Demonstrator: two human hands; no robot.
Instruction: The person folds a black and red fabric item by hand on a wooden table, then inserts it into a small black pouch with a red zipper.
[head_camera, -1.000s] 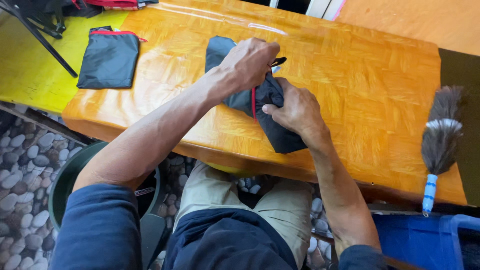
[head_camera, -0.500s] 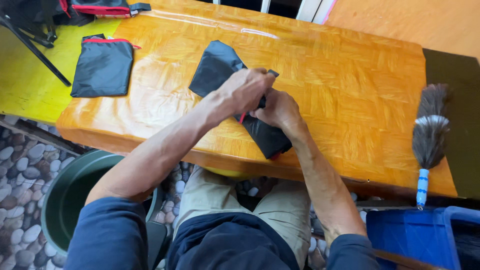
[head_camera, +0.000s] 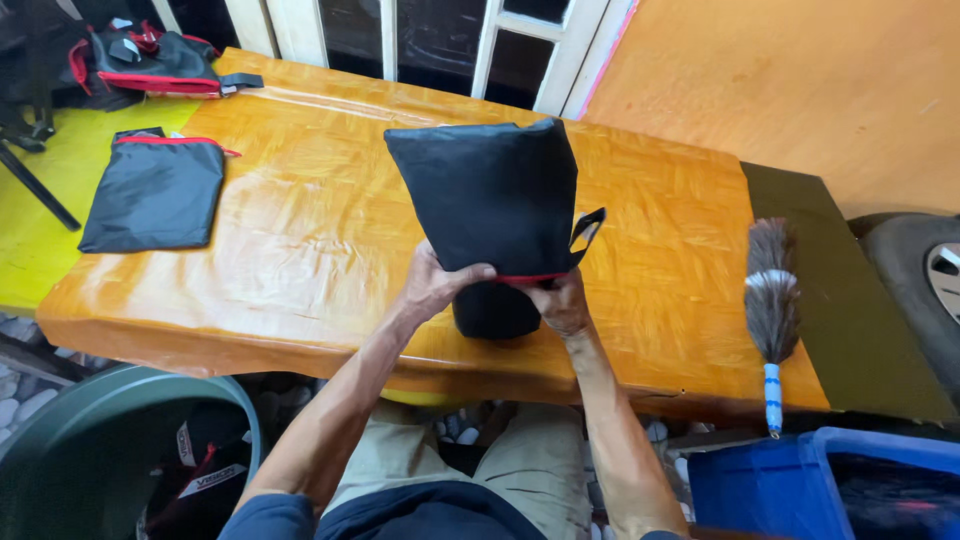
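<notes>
Head view: left hand (head_camera: 437, 283) and right hand (head_camera: 562, 303) both clench the red-trimmed mouth of a black fabric drawstring pouch (head_camera: 490, 205), held upright above the glossy orange wooden table (head_camera: 300, 250). A grey feather duster (head_camera: 771, 300) lies at three o'clock, well apart.

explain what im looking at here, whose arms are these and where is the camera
There is no machine here. A person wears a camera on the head, so the view looks down over their own arms and lap. Both hands work at a glossy orange wooden table. The left hand and the right hand both grip the red-trimmed opening of a black fabric pouch, which stands up from the table. It has a small loop strap on its right side. A second, flat black pouch lies far left, a black and red bag beyond it. A feather duster lies on the right. A blue bin sits below.
</notes>
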